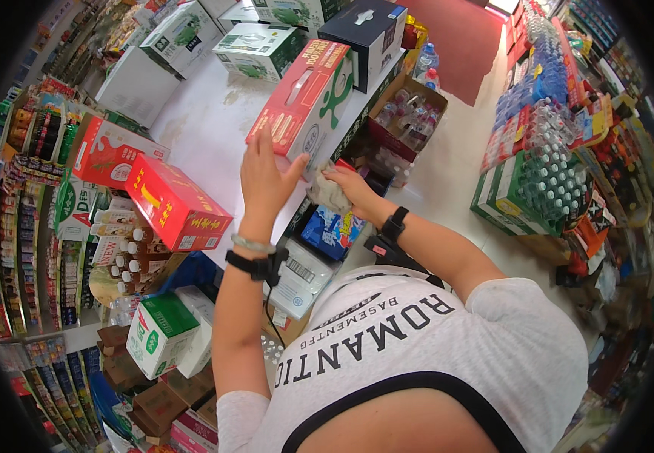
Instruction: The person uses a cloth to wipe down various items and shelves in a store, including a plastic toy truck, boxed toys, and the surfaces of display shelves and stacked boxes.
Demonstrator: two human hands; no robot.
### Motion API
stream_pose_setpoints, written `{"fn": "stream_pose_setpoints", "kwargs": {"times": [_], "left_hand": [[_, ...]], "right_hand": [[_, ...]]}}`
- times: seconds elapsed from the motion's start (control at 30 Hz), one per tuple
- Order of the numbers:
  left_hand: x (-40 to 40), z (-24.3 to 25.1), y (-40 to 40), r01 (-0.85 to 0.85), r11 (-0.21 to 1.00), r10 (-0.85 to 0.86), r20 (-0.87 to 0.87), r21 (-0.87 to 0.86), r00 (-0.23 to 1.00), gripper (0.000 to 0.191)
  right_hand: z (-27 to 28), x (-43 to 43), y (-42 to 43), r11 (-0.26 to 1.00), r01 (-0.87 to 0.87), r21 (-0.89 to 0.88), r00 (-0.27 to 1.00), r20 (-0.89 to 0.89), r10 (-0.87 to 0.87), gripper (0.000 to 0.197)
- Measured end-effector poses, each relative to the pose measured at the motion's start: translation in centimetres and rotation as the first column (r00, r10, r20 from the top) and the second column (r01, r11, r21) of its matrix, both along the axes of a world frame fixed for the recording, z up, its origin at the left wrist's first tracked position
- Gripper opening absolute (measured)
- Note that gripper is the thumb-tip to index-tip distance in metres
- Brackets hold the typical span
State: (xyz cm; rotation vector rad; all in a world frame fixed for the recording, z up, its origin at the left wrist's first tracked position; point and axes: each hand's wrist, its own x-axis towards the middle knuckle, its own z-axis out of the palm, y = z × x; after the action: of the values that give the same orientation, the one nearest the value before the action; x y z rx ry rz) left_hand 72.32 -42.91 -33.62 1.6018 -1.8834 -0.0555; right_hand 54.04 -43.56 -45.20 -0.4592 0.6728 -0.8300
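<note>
My left hand (267, 178) rests with its fingers spread on the near end of a red and white carton (304, 96) with a carry handle, which lies on a white tabletop (208, 130). In my right hand (355, 189) is a crumpled, greyish-white cloth (328, 191), held beside the table's right edge, close to the carton's near corner. A dark box (363, 37) stands just beyond the carton. Two red cartons, one (177, 204) nearer me and one (114, 150) farther left, sit at the table's left side.
White and green cartons (261, 51) stand at the table's far end. Below its right edge are an open cardboard box of bottles (409, 113) and a blue package (332, 232). Bottle packs (547, 181) line the right side, stocked shelves (38, 226) the left. A green-white box (162, 334) stands lower left.
</note>
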Motion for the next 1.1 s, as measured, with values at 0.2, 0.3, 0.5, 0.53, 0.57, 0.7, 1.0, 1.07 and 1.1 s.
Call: {"fn": "stream_pose_setpoints", "kwargs": {"times": [0.2, 0.3, 0.5, 0.53, 0.57, 0.7, 1.0, 1.07, 1.1], "left_hand": [[-2.6, -2.5, -10.6, -0.293, 0.950, 0.215, 0.453, 0.108, 0.865, 0.114], [-3.5, -0.8, -11.7, -0.286, 0.905, 0.148, 0.397, 0.315, 0.906, 0.110], [-2.0, 0.0, -9.7, -0.212, 0.940, 0.094, 0.396, 0.268, 0.914, 0.107], [-1.5, 0.3, -9.1, -0.214, 0.939, 0.094, 0.399, 0.268, 0.912, 0.107], [-0.9, 0.4, -8.1, -0.204, 0.937, 0.080, 0.394, 0.285, 0.916, 0.106], [1.3, 1.4, -3.6, -0.225, 0.903, 0.083, 0.365, 0.366, 0.927, 0.107], [4.5, 1.5, 8.1, -0.407, 0.808, 0.249, 0.379, 0.426, 0.891, 0.112], [5.1, 1.3, 9.9, -0.431, 0.780, 0.284, 0.356, 0.454, 0.890, 0.115], [5.4, 1.3, 10.5, -0.432, 0.780, 0.287, 0.355, 0.453, 0.890, 0.115]], "right_hand": [[-7.4, -1.7, -10.5, 0.916, -0.021, -0.401, 0.789, -0.569, -0.231, 0.043], [-8.1, -5.7, -15.3, 0.947, 0.146, -0.287, 0.765, -0.574, -0.292, 0.044], [-9.5, -9.2, -23.5, 0.796, 0.182, -0.578, 0.617, -0.563, -0.550, 0.046], [-9.2, -9.3, -24.1, 0.739, 0.119, -0.663, 0.529, -0.588, -0.613, 0.045], [-8.9, -9.1, -24.2, 0.740, 0.122, -0.662, 0.531, -0.586, -0.612, 0.045], [-9.1, -8.3, -24.8, 0.684, -0.022, -0.729, 0.511, -0.596, -0.619, 0.044], [-11.8, -6.6, -24.6, 0.376, -0.665, -0.645, 0.216, -0.649, -0.729, 0.051], [-12.1, -5.9, -23.1, 0.303, -0.760, -0.575, 0.174, -0.629, -0.758, 0.051], [-11.9, -5.3, -22.3, 0.264, -0.787, -0.557, 0.221, -0.654, -0.723, 0.051]]}}
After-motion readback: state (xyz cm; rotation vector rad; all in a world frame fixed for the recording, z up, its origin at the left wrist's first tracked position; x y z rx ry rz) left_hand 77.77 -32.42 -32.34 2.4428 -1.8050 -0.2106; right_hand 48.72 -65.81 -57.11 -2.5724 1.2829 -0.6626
